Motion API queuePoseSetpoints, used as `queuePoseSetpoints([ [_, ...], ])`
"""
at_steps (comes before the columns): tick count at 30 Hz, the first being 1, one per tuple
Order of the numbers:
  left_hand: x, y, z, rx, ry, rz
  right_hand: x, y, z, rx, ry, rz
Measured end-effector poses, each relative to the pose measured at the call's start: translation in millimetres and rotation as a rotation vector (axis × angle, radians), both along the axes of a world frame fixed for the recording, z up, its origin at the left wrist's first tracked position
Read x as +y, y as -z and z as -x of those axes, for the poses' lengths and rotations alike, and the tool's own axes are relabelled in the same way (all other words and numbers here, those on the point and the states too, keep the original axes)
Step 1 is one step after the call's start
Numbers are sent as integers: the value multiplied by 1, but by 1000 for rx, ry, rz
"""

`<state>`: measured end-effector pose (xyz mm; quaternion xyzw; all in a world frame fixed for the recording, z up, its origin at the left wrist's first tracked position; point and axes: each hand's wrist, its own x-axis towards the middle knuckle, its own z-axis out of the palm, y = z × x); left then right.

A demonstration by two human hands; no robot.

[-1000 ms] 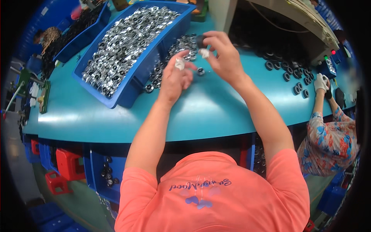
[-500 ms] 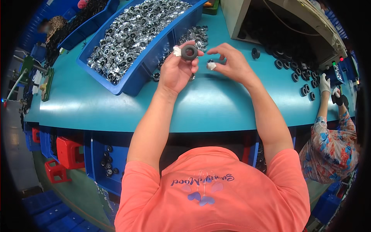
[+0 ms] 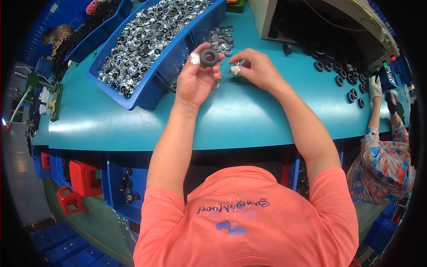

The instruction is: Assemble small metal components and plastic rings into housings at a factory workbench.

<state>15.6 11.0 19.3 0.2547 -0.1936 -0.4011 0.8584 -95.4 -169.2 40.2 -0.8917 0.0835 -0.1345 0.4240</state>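
Upright in my left hand (image 3: pixel 195 84) is a black rubber ring (image 3: pixel 203 58), like a small tyre, gripped between thumb and fingers with its hole facing me. White tape wraps the left thumb. To its right, a small gap away, my right hand (image 3: pixel 258 69) pinches a small shiny hub-like piece (image 3: pixel 237 64), partly covered by the fingers. That thumb also carries white tape. Beyond and beneath the left hand, loose silver-and-black hubs (image 3: pixel 222 39) lie piled on the teal tabletop (image 3: pixel 249 120).
A large blue bin (image 3: pixel 147 91) full of shiny hubs stands at left. Black rings (image 3: pixel 339 81) lie at right before an open box-like housing (image 3: pixel 262 22). At far right a co-worker's gloved hand (image 3: pixel 375 86) rests near them. Red stools (image 3: pixel 82 178) stand below left.
Both hands appear slightly further left, along with a small shift of the whole view. My right thumb and forefinger have drawn closer together, and the shiny piece shows more clearly.
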Motion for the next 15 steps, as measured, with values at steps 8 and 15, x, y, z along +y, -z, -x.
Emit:
queuePoseSetpoints([
  [8, 4, 2, 3, 3, -80, -117, -4, -8, 1, -47, -49, -584],
  [15, 3, 1, 4, 37, -67, -212, 0, -9, 1, -123, -55, -828],
])
